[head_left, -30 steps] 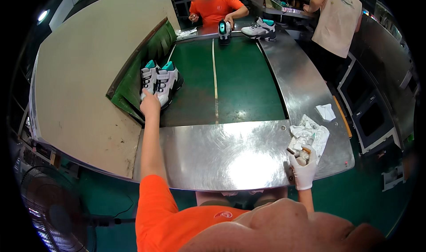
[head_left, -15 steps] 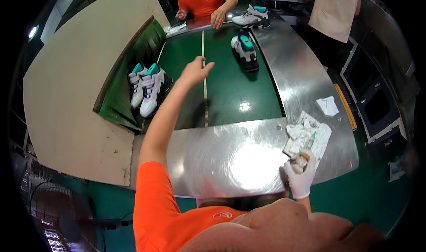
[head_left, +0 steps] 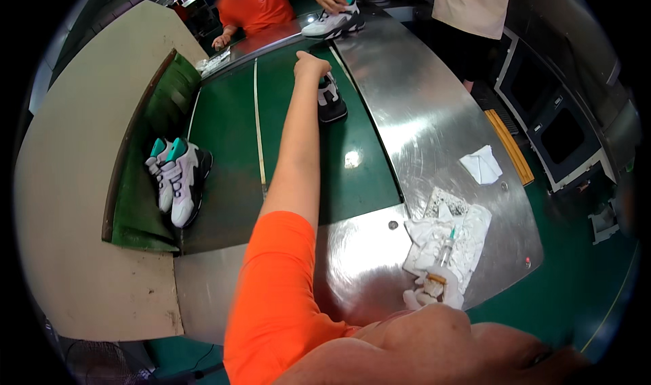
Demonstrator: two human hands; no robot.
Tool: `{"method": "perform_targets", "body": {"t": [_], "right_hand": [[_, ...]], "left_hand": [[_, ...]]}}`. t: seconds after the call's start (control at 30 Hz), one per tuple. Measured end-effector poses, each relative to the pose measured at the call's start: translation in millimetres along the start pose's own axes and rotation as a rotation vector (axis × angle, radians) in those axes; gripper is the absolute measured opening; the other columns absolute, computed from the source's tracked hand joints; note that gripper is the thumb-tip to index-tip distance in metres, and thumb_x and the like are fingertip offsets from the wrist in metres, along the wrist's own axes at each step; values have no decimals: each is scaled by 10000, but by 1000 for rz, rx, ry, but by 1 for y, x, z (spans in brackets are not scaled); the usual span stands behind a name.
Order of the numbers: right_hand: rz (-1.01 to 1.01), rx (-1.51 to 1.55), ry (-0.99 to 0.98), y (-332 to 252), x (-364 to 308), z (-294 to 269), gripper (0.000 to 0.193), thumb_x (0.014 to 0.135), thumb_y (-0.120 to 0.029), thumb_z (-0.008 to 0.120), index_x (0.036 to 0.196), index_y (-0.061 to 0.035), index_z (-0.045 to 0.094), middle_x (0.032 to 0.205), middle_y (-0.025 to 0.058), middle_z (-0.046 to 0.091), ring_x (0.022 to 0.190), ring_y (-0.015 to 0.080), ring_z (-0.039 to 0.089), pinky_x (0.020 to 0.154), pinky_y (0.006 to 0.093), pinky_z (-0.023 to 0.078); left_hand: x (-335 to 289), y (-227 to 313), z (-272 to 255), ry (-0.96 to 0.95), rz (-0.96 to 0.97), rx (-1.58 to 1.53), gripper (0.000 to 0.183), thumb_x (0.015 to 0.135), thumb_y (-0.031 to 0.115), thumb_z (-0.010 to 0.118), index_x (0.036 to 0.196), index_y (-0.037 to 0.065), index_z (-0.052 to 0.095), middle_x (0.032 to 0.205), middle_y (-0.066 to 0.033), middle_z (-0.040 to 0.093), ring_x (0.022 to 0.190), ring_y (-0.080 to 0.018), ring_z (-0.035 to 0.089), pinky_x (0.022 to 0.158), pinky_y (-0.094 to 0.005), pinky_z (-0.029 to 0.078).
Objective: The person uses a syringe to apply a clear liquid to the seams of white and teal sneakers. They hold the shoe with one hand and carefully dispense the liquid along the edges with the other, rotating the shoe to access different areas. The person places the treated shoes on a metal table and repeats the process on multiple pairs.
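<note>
My bare left hand (head_left: pixel 312 65) is stretched far out over the green surface, at the top of a white-and-black sneaker (head_left: pixel 331 100). Its fingers are mostly hidden, so a grip on the shoe cannot be made out. My right hand (head_left: pixel 456 295), in a white glove and partly covered at the lower edge, is closed round the back end of a clear syringe (head_left: pixel 445 251) with a green tip and a brown flange. The syringe points away from me over crumpled white wipes (head_left: pixel 424 239) on the metal tabletop.
A pair of white sneakers with teal linings (head_left: pixel 182 188) stands by the green curved guard (head_left: pixel 139 188) at left. Across the table, a co-worker in orange (head_left: pixel 261 9) has a hand on another sneaker (head_left: pixel 332 23). A folded white cloth (head_left: pixel 481 165) lies at right.
My left hand has reached farther forward, to the sneaker on the green surface. The co-worker's hand has moved onto the far sneaker. The whole view has shifted.
</note>
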State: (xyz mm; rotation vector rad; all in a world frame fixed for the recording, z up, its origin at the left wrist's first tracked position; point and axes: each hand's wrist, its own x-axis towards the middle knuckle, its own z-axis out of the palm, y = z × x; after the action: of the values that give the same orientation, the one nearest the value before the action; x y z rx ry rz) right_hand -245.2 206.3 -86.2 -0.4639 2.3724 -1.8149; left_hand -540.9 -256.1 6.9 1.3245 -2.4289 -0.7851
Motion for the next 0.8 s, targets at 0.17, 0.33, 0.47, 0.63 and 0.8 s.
{"method": "perform_targets", "body": {"t": [0.17,0.33,0.47,0.63,0.8], "right_hand": [[11,54,41,5,8,6,525,683,-127,820,1138,-64,566,831,94,649,718,178,637,675,305,527],[21,57,-28,-17,14,8,493,688,-143,811,1113,-58,575,852,85,639,741,181,624,705,310,521],[-102,32,28,6,20,14,484,696,-178,810,1105,-65,576,877,92,646,760,188,622,720,312,517],[-78,53,-3,9,23,-2,454,726,-155,798,1111,-42,584,870,83,646,774,165,617,716,308,522],[17,48,-148,-37,10,-7,417,764,-108,752,1145,-52,589,760,21,616,540,78,532,479,243,441]], "left_hand": [[-67,-55,-22,232,300,-212,746,726,220,699,1282,-25,265,1136,-354,575,1079,-455,589,920,-478,489],[-178,-123,-80,176,754,-63,578,744,200,726,1221,19,454,1164,-281,574,1094,-434,567,912,-440,477],[-299,-170,-146,123,1238,184,431,813,124,678,1200,69,496,1267,-255,521,1128,-415,558,931,-427,476],[-410,-212,-194,8,1475,320,336,758,96,671,1078,85,572,1285,-223,532,1155,-438,552,973,-524,461],[-469,-276,-203,-44,1450,352,305,779,153,670,1072,155,586,1310,-179,548,1199,-413,537,999,-548,446]]}}
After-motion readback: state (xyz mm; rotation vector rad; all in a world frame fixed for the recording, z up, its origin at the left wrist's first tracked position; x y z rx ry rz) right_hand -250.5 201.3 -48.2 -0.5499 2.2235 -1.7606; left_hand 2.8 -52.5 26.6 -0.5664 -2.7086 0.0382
